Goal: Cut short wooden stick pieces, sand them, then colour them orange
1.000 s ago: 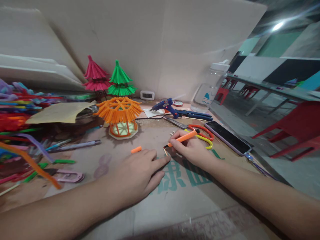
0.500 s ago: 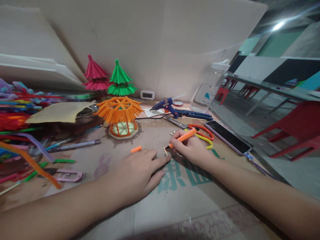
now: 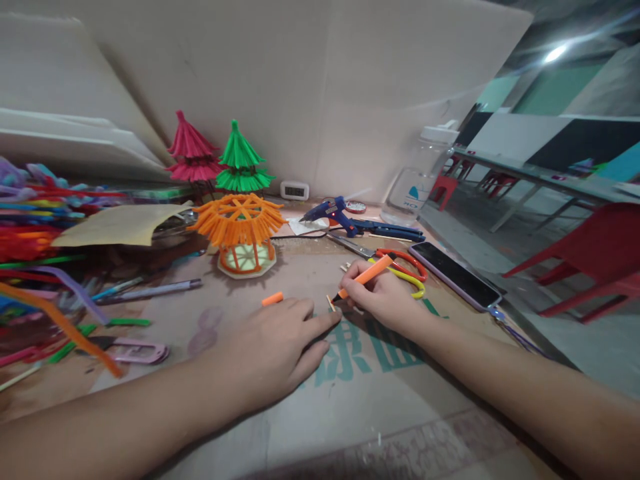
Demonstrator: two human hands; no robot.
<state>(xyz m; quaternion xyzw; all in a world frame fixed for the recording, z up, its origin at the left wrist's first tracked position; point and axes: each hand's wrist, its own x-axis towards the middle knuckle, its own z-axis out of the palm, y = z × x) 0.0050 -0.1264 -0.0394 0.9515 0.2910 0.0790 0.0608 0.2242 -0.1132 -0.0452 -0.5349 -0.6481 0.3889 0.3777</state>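
Note:
My right hand point(image 3: 387, 293) grips an orange marker point(image 3: 367, 275), its dark tip pointing down and left at a tiny wooden stick point(image 3: 329, 301) on the cardboard surface. My left hand point(image 3: 273, 340) lies low on the cardboard, index finger stretched out with its tip on the near end of that stick and the thumb apart below. Just beyond the left knuckles lies an orange marker cap point(image 3: 273, 299). Behind it stands a small pavilion-like model point(image 3: 240, 217) with an orange pipe-cleaner roof and a pale octagonal base.
Scissors point(image 3: 417, 267), a phone point(image 3: 455, 275), a blue glue gun point(image 3: 330, 212), pliers point(image 3: 390, 229) and a clear bottle point(image 3: 415, 180) lie or stand to the right. Pink point(image 3: 190, 147) and green point(image 3: 243, 160) pipe-cleaner roofs rise behind. Pipe cleaners point(image 3: 30, 220) pile up at left.
The marker has tilted a little and its tip has shifted slightly left and down, closer to the stick. My left hand has stayed in place.

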